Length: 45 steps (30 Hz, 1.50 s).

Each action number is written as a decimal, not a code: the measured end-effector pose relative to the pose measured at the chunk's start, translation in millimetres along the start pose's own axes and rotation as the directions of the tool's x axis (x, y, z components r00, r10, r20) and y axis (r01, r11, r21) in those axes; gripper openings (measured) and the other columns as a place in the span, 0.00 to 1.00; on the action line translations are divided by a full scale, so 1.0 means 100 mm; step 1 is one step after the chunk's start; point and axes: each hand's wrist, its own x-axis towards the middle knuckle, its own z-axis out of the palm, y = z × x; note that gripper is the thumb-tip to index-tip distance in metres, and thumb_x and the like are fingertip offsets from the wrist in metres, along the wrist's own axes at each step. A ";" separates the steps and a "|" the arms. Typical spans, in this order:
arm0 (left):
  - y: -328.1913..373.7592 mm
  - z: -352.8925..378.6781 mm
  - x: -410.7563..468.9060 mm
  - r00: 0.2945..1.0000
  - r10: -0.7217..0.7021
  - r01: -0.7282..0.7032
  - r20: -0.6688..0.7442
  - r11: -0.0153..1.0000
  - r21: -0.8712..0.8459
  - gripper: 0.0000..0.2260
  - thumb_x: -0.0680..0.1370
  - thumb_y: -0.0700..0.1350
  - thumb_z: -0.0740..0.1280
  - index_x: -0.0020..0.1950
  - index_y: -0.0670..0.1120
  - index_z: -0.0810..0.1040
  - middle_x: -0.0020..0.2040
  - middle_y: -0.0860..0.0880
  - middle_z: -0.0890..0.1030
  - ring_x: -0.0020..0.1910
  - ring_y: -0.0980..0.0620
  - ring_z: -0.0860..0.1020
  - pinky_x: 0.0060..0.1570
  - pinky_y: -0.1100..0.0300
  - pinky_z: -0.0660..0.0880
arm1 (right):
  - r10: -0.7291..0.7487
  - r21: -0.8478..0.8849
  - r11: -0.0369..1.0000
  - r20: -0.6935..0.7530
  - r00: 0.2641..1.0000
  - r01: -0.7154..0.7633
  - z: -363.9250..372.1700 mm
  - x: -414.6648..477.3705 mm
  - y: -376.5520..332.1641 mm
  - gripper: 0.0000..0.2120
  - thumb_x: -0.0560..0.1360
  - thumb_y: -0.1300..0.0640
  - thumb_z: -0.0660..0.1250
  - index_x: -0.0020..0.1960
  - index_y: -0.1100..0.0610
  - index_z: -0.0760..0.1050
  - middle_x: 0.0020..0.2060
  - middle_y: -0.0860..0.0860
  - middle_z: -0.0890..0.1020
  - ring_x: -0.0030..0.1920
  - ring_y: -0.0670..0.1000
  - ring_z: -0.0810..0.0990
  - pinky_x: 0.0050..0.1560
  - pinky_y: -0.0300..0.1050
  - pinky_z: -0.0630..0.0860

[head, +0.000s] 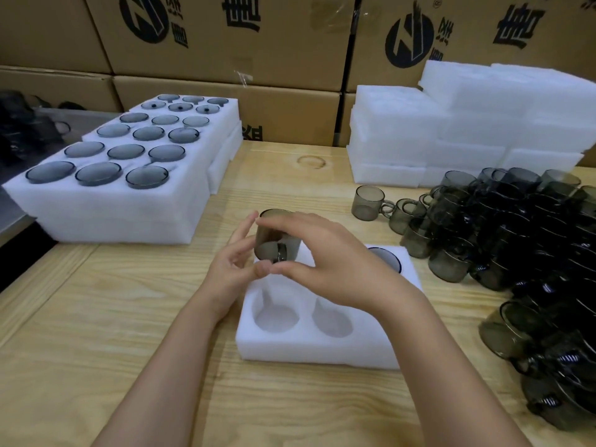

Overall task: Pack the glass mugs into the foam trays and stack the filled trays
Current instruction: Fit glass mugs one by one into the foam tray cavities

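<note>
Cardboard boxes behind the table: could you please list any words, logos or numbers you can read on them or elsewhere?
Left cardboard box: round black logo and large black characters, upside down and cropped; not reliably readable.
Right cardboard box: same logo and characters, equally unreadable.
Lower cardboard box: cropped fragment of a black character, unreadable.
Foam trays, glass mugs: no text visible.

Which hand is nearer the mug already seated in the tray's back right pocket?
Right. The right hand lies just left of the seated mug; the left hand is beyond the held mug, farther left.
</note>
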 end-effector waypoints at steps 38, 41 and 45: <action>-0.02 0.05 0.02 0.982 -0.153 0.163 0.114 0.982 -0.091 0.28 0.61 0.47 0.77 0.61 0.55 0.80 0.61 0.52 0.78 0.61 0.49 0.77 0.52 0.58 0.77 | 0.428 -0.086 0.903 0.077 0.900 -0.422 -0.37 -0.25 0.60 0.29 0.70 0.46 0.71 0.69 0.43 0.67 0.55 0.41 0.76 0.45 0.38 0.74 0.47 0.35 0.71; -0.02 0.06 0.02 0.979 -0.161 0.173 0.122 0.981 -0.089 0.28 0.61 0.47 0.77 0.61 0.55 0.80 0.60 0.51 0.79 0.60 0.48 0.78 0.51 0.57 0.77 | 0.426 -0.181 0.896 0.098 0.900 -0.405 -0.31 -0.23 0.57 0.30 0.71 0.47 0.71 0.71 0.46 0.66 0.60 0.45 0.75 0.58 0.45 0.71 0.55 0.39 0.67; -0.01 0.06 0.02 0.978 -0.167 0.181 0.128 0.978 -0.103 0.28 0.61 0.47 0.77 0.61 0.55 0.79 0.61 0.49 0.79 0.60 0.47 0.78 0.51 0.56 0.77 | 0.432 -0.253 0.882 0.092 0.897 -0.399 -0.25 -0.21 0.57 0.33 0.72 0.40 0.67 0.73 0.50 0.63 0.70 0.46 0.66 0.70 0.49 0.59 0.60 0.40 0.59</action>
